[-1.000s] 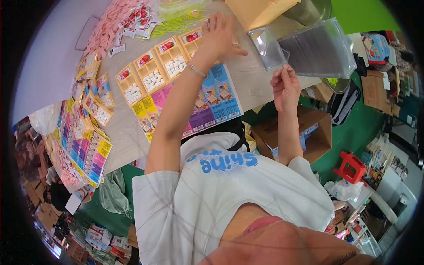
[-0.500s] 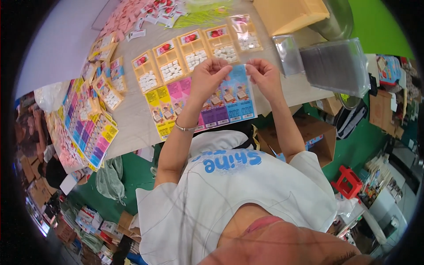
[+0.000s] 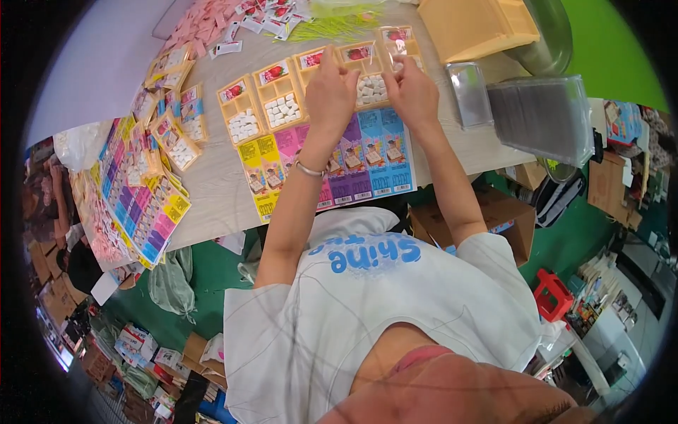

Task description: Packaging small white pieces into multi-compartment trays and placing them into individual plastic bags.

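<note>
A row of pale yellow trays runs across the table, each with white pellets in one part and a small strawberry-printed sachet in another. The leftmost tray (image 3: pixel 244 126) and its neighbour (image 3: pixel 284 111) lie uncovered. Over the fourth tray (image 3: pixel 371 90), my left hand (image 3: pixel 333 92) and my right hand (image 3: pixel 412 95) grip opposite sides of a thin clear plastic cover (image 3: pixel 364 63), faint against the tray. My left hand partly hides the third tray (image 3: pixel 308 59). Glossy clear plastic lies over the rightmost tray (image 3: pixel 400 35). Below the row is a sheet of colourful printed cards (image 3: pixel 353 159).
Stacked clear plastic covers (image 3: pixel 540 116) and a single clear case (image 3: pixel 469 95) lie at right, below a yellow stack of trays (image 3: pixel 480 28). Filled packs (image 3: pixel 173 141) and printed sheets (image 3: pixel 152 219) crowd the left. Pink sachets (image 3: pixel 201 32) and green sticks (image 3: pixel 335 28) are at the back.
Both hands have moved farther over the table, carrying the clear cover from above the printed sheet to the fourth tray. The whole view has shifted slightly.
</note>
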The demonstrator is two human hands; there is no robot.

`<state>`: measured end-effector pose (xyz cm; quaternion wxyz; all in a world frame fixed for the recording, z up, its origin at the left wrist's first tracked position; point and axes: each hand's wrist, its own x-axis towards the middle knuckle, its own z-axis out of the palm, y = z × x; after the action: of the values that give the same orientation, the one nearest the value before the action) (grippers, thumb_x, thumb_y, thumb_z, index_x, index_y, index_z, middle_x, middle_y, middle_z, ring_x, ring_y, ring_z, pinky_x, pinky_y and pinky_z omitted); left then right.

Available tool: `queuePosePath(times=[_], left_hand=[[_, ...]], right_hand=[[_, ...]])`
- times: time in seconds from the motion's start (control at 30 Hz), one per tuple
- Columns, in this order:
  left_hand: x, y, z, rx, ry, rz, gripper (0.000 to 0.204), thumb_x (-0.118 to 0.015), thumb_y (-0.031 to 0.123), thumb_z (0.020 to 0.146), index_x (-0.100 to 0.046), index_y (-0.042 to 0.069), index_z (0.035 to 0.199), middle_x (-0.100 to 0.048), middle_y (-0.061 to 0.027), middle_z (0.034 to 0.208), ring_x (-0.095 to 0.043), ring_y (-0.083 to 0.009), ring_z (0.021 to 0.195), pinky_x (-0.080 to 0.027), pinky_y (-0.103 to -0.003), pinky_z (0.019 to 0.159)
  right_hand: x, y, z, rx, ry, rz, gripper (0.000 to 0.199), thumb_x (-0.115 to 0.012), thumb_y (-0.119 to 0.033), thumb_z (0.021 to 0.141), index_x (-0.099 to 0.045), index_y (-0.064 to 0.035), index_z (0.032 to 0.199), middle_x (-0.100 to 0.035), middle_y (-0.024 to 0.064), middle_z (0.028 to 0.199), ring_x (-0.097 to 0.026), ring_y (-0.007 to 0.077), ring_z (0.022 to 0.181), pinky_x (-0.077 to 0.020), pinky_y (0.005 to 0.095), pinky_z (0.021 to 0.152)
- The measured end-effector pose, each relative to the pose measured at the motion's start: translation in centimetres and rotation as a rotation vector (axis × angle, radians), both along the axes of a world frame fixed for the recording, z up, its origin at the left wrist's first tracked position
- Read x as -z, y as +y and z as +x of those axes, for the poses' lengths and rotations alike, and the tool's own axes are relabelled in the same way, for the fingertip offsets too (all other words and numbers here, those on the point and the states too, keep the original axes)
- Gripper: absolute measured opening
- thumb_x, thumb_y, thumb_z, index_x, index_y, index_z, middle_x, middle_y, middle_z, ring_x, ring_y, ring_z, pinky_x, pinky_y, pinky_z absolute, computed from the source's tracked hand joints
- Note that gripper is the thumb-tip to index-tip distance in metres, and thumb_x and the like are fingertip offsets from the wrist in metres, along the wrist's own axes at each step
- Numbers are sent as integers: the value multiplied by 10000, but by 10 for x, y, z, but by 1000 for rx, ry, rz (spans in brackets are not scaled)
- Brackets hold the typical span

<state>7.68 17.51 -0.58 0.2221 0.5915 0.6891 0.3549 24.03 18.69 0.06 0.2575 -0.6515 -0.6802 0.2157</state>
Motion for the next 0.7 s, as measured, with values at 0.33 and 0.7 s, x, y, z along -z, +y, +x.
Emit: queuePosePath(times=[0.33,0.7], left_hand=[[39,4,27,278,577,248,691,-709,326,882,-459,49,1463,-514,-118,1468,-389,-327,1424,-283,-526,1161],[41,-8,35,388,541,153,782,-577,521,954,-366,55,1545,-303,-182,1624,-189,-363,1537,-117,-587,1219]], right_hand=[[3,-9,14,10,-257,329,220,-712,-235,893,-696,-113,1075,-677,91,858,-706,291,784,-556,392,679],[-4,-35,143,210,-241,-48,255,-788,-288,836,-791,-69,967,-744,84,860,-722,218,773,-541,356,678]])
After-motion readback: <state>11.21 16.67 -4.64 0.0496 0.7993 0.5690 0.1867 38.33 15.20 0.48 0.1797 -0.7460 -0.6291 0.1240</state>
